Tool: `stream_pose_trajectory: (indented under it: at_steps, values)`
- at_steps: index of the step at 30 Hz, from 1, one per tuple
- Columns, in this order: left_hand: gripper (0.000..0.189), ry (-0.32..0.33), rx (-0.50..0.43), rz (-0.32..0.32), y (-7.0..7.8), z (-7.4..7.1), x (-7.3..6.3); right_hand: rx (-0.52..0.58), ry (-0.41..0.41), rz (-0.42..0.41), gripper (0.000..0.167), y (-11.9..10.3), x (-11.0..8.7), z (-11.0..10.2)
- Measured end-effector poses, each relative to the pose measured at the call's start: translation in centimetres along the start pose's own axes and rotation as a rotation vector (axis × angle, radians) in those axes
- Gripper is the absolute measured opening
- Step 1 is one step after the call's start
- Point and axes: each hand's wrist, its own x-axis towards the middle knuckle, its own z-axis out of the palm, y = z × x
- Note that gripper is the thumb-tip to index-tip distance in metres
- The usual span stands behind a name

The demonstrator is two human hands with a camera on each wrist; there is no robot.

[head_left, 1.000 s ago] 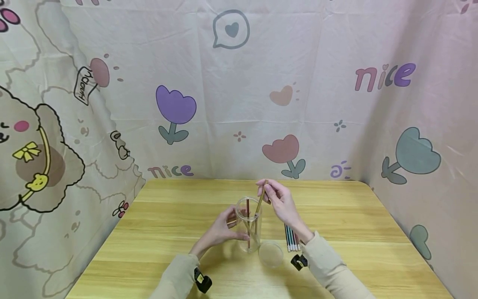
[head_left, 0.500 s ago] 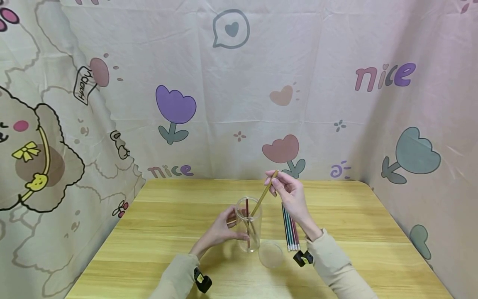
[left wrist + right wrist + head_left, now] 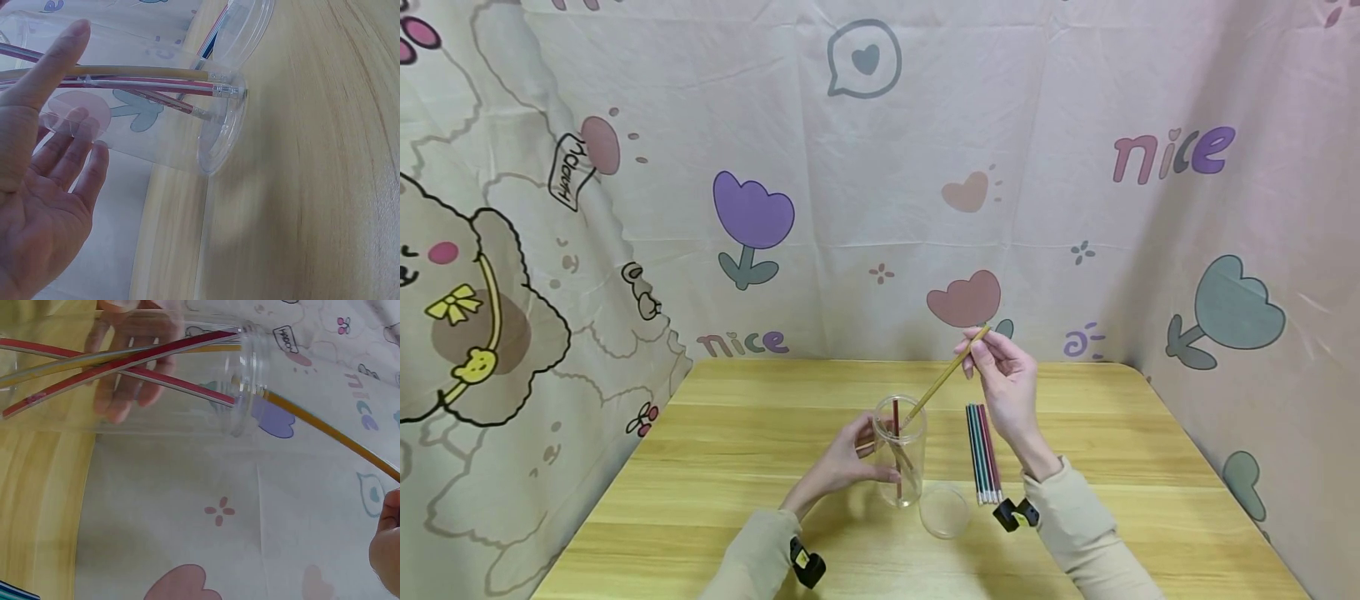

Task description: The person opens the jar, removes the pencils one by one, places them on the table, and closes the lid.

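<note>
A clear plastic jar (image 3: 916, 458) stands upright on the table, its mouth uncovered. My left hand (image 3: 841, 460) holds the jar from the left, thumb on the near side and fingers behind it. Inside lean two red pencils (image 3: 178, 383) and a yellow pencil (image 3: 144, 72), crossing one another. My right hand (image 3: 1011, 387) pinches another yellow pencil (image 3: 947, 374) near its upper end, up and right of the jar. This pencil slants down to the left, its lower end right at the jar's mouth.
A round clear lid (image 3: 945, 511) lies on the wooden table (image 3: 737, 467) just right of the jar's base. Farther right, several dark, green and red pencils (image 3: 983, 454) lie side by side. A printed cloth (image 3: 865, 167) hangs behind the table.
My right hand has moved up and to the right, drawing the yellow pencil from inside the jar until its lower end is at the mouth. The left hand and jar stay put.
</note>
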Motion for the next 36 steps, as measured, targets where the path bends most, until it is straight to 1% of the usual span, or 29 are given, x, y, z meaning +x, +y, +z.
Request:
stream_pose_trajectory:
  at_steps: [3, 5, 13, 21, 26, 29, 31, 36]
  values:
    - [0.074, 0.005, -0.004, -0.013, 0.1, 0.0, 0.0, 0.067, 0.008, 0.005, 0.023, -0.3, 0.2, -0.1]
    - [0.074, 0.009, -0.005, -0.022, 0.1, 0.1, -0.1, 0.092, 0.016, 0.008, 0.022, -0.4, 0.2, -0.2]
    - [0.072, -0.001, -0.013, -0.012, 0.0, 0.0, 0.0, 0.093, 0.062, 0.002, 0.023, -0.8, 0.7, -0.7]
    - [0.074, -0.006, -0.017, -0.014, 0.0, 0.0, -0.1, 0.066, 0.095, 0.032, 0.026, -1.6, 1.1, -1.0]
    - [0.074, 0.000, -0.008, -0.021, 0.1, 0.0, -0.1, 0.098, 0.123, 0.027, 0.024, -1.7, 1.4, -1.6]
    - [0.074, 0.005, -0.003, -0.024, 0.1, 0.0, -0.1, 0.147, 0.148, 0.012, 0.022, -1.8, 1.6, -2.0]
    - [0.074, 0.006, -0.002, -0.023, 0.1, 0.0, -0.2, 0.157, 0.165, 0.006, 0.021, -1.8, 1.6, -2.2]
    - [0.073, 0.002, -0.006, -0.013, -0.1, 0.0, -0.1, 0.120, 0.199, 0.010, 0.020, -1.8, 1.9, -2.7]
